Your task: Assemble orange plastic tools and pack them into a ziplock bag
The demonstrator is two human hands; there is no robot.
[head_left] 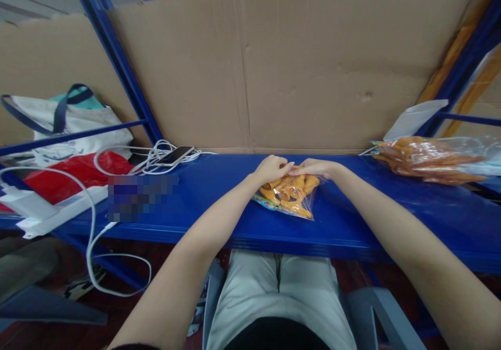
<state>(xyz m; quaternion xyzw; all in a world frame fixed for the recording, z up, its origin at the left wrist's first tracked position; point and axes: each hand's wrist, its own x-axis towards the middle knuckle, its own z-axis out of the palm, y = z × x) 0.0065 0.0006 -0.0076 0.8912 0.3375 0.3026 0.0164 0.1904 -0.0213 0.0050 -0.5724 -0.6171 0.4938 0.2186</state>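
Observation:
A clear plastic bag (pixel 291 196) filled with glossy orange, rubbery-looking pieces lies on the blue table in front of me. A colourful printed strip shows along its near-left edge. My left hand (pixel 273 169) has its fingers closed on the bag's far edge. Right beside it, my right hand (pixel 313 167) pinches the same far edge, so the two sets of fingertips nearly meet. The fingers partly cover that edge, and I cannot see whether it is sealed.
Larger clear bags of orange pieces (pixel 426 159) lie at the right end of the blue table (pixel 227 222). On the left are a phone (pixel 176 155) on coiled white cable, a power strip (pixel 66 211), a red bag (pixel 78 175) and a cloth tote (pixel 78 125). Cardboard (pixel 305 68) stands behind.

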